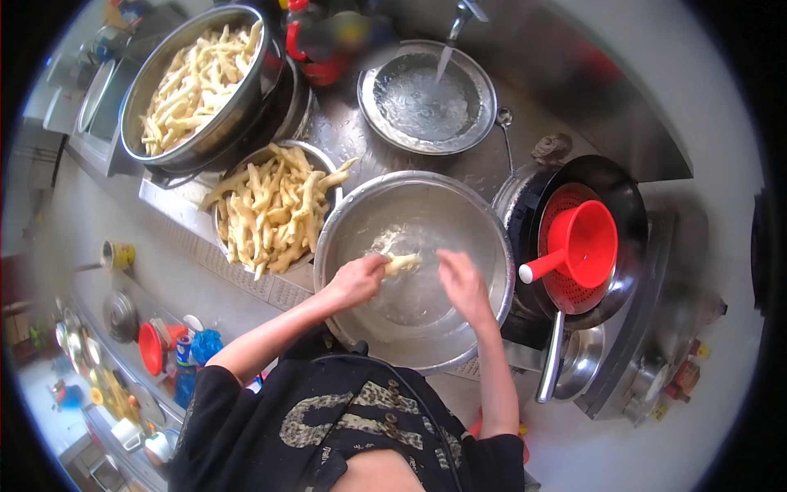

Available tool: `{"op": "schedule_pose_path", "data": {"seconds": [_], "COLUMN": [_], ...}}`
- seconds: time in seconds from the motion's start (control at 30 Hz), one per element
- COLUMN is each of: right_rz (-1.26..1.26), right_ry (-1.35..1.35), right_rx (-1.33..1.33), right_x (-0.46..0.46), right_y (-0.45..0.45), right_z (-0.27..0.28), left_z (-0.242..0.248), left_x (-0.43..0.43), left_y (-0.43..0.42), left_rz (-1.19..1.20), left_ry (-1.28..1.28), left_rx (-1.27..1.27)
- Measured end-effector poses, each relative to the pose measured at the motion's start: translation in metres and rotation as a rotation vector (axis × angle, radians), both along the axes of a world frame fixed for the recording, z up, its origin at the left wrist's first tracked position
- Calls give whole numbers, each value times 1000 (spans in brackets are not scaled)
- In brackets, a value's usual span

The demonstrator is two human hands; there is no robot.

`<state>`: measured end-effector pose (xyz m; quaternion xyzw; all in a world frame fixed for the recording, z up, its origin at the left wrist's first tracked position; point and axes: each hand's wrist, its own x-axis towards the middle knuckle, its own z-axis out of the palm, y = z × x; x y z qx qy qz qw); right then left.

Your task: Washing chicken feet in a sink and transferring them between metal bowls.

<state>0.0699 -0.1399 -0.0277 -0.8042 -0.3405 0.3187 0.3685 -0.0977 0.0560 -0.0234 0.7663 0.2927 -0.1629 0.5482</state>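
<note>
A large metal basin of water stands before me. Over its left part, my left hand grips a pale chicken foot, and the water beside it is stirred up. My right hand hovers over the right part of the basin with its fingers apart and nothing seen in them. Left of the basin, a metal bowl is heaped with chicken feet. Behind that, a bigger metal pot holds many more.
Water runs from a faucet into a full metal basin at the back. A ladle lies beside it. On the right, a red plastic dipper rests in a red colander inside a black wok. A red-capped bottle stands behind.
</note>
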Motion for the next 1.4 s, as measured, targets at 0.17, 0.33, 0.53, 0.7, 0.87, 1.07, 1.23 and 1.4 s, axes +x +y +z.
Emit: {"op": "schedule_pose_path", "data": {"seconds": [0.17,0.33,0.53,0.7,0.87,1.07,1.23,1.4], "right_rz": [-163,101,312,587,210,-367,-408,-436], "right_ry": [-14,-105,-232,12,327,720,691,402], "right_rx": [105,-39,-273,-237,-232,242,362,264], "right_x": [29,-5,-81,-99,-67,-23,-39,-23], "right_y": [76,112,97,47,32,55,96,105], "right_z": [-72,-80,-41,-49,-21,1,-9,-47], "left_z": [9,31,39,19,-3,1,-4,9], "left_x": [-13,-10,8,17,10,15,28,41], "left_y": [-2,22,49,36,31,22,12,10], "left_rz": [789,876,670,689,671,604,590,642], "left_ry": [23,-166,-198,-75,-6,61,137,137], "left_rx": [-970,-906,-620,-800,-1603,-1578,-1520,-886]}}
